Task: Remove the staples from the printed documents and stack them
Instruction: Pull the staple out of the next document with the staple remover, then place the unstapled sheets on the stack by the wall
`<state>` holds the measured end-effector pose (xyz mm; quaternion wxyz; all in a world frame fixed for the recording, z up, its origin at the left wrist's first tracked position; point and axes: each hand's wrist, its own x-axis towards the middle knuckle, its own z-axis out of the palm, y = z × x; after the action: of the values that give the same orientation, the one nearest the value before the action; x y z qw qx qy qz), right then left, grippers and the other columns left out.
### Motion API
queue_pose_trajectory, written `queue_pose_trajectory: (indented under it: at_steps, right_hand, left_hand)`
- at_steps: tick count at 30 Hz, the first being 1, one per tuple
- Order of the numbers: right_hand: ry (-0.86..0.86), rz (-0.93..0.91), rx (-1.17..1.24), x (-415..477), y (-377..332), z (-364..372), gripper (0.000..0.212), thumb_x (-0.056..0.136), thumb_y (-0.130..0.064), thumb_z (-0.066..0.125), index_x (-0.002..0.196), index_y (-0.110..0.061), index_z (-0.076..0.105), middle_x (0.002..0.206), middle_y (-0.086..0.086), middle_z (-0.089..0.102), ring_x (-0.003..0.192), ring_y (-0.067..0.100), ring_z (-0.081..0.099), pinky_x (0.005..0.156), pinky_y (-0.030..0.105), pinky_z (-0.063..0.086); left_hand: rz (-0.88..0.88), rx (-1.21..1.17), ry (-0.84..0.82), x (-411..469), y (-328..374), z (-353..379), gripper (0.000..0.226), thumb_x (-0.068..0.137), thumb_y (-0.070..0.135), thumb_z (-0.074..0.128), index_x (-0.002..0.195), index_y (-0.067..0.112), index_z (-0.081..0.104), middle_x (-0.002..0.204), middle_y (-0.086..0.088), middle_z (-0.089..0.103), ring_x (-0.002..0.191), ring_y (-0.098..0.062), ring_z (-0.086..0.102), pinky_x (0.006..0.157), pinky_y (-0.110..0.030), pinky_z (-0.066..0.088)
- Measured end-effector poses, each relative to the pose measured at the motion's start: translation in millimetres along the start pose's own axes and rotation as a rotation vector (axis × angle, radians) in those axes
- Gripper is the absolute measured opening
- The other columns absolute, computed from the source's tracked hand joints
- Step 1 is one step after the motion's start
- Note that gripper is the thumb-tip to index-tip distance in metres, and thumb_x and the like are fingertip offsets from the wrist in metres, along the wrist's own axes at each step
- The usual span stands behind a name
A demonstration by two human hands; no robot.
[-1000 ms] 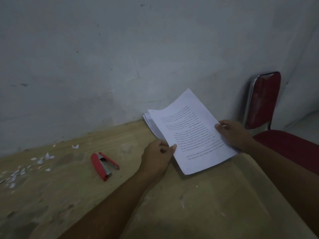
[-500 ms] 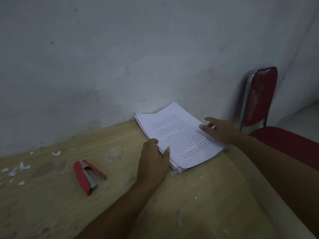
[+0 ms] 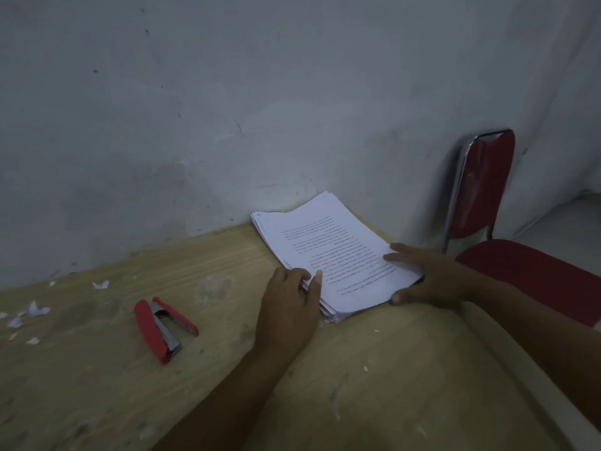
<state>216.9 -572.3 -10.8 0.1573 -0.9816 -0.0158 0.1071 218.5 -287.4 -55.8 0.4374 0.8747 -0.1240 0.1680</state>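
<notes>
A stack of printed white documents [image 3: 328,252] lies on the wooden table [image 3: 374,369] against the wall, text facing up. My left hand [image 3: 289,307] rests at the stack's near left edge, thumb lying on the top sheet and fingers against the side. My right hand [image 3: 426,278] is spread over the stack's right corner, fingers straight on the top page and thumb along the near edge. A red stapler [image 3: 161,328] lies on the table to the left, apart from both hands.
Small torn paper scraps [image 3: 35,309] are scattered at the far left of the table. A red chair with a chrome frame [image 3: 481,187] stands to the right, beside the table's edge. A grey wall [image 3: 260,109] rises right behind the stack.
One second ago both hands held a sheaf lifted above the stack. It has since been laid down on the stack, and both hands now press and square the pile's edges.
</notes>
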Motion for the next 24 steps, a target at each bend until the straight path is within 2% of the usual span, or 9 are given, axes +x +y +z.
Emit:
queue_pose_trajectory:
  at_steps: [2, 4, 8, 11, 16, 19, 21, 24]
  right_hand:
    - [0.001, -0.001, 0.003, 5.7, -2.3, 2.3, 0.121, 0.045, -0.099, 0.051, 0.15, -0.044, 0.028, 0.162, -0.018, 0.009, 0.15, 0.015, 0.013, 0.121, 0.041, 0.017]
    - [0.002, 0.005, -0.025, 10.0, -6.9, 1.0, 0.112, 0.054, -0.093, 0.054, 0.15, -0.042, 0.029, 0.163, -0.017, 0.009, 0.15, 0.017, 0.013, 0.121, 0.042, 0.017]
    - [-0.05, 0.053, -0.088, 12.9, -17.2, -5.2, 0.113, 0.055, -0.091, 0.055, 0.152, -0.043, 0.023, 0.165, -0.012, 0.003, 0.151, 0.021, 0.009, 0.122, 0.046, 0.012]
    - [-0.059, 0.089, -0.122, 7.4, -25.9, -7.9, 0.102, 0.07, -0.077, 0.06, 0.154, -0.039, 0.018, 0.165, -0.009, -0.001, 0.151, 0.023, 0.01, 0.123, 0.045, 0.012]
    - [0.003, 0.176, -0.24, -10.7, -45.0, -6.7, 0.099, 0.08, -0.074, 0.056, 0.157, -0.03, 0.011, 0.166, 0.0, -0.003, 0.152, 0.027, 0.01, 0.121, 0.05, 0.012]
    - [0.103, 0.165, -0.264, -20.2, -51.9, -2.1, 0.096, 0.081, -0.074, 0.054, 0.156, -0.027, 0.018, 0.165, 0.004, 0.006, 0.15, 0.029, 0.016, 0.12, 0.053, 0.015]
    - [0.139, 0.138, -0.266, -29.0, -62.6, 1.7, 0.087, 0.085, -0.069, 0.054, 0.154, -0.023, 0.025, 0.164, 0.005, 0.016, 0.148, 0.029, 0.022, 0.119, 0.052, 0.019]
    - [0.197, 0.095, -0.247, -42.6, -90.2, 7.1, 0.069, 0.091, -0.057, 0.055, 0.148, -0.021, 0.038, 0.158, 0.003, 0.032, 0.143, 0.027, 0.032, 0.117, 0.048, 0.025]
  left_hand:
    - [0.007, -0.002, 0.013, -0.6, 1.8, -1.1, 0.038, 0.094, 0.051, 0.051, 0.106, 0.019, 0.068, 0.1, 0.003, 0.06, 0.087, -0.009, 0.058, 0.075, -0.02, 0.049]
    - [-0.001, 0.006, -0.003, -1.7, 2.9, -1.6, 0.044, 0.09, 0.058, 0.053, 0.109, 0.021, 0.067, 0.104, 0.004, 0.059, 0.091, -0.01, 0.059, 0.079, -0.026, 0.054]
    - [0.004, 0.042, -0.022, -1.7, -0.5, 1.0, 0.054, 0.085, 0.067, 0.054, 0.107, 0.02, 0.071, 0.108, 0.004, 0.057, 0.096, -0.01, 0.058, 0.083, -0.033, 0.056]
    - [0.005, 0.06, -0.028, -3.3, 0.1, 0.1, 0.057, 0.086, 0.067, 0.053, 0.108, 0.018, 0.071, 0.108, 0.004, 0.057, 0.097, -0.01, 0.057, 0.084, -0.032, 0.055]
    - [0.073, 0.089, -0.05, -13.1, 4.4, -11.0, 0.051, 0.093, 0.056, 0.051, 0.114, 0.014, 0.07, 0.112, 0.0, 0.058, 0.101, -0.012, 0.055, 0.088, -0.032, 0.052]
    - [0.103, 0.067, -0.103, -24.7, 0.7, -28.1, 0.039, 0.096, 0.045, 0.052, 0.114, 0.013, 0.066, 0.114, 0.001, 0.054, 0.105, -0.012, 0.052, 0.089, -0.025, 0.046]
    - [0.117, 0.079, -0.128, -33.7, -5.7, -43.4, 0.031, 0.098, 0.037, 0.053, 0.114, 0.012, 0.063, 0.115, 0.001, 0.053, 0.106, -0.013, 0.053, 0.087, -0.022, 0.042]
    - [0.137, 0.146, -0.153, -45.9, -11.5, -71.8, 0.027, 0.099, 0.035, 0.051, 0.114, 0.015, 0.061, 0.113, 0.004, 0.055, 0.104, -0.012, 0.054, 0.086, -0.023, 0.042]
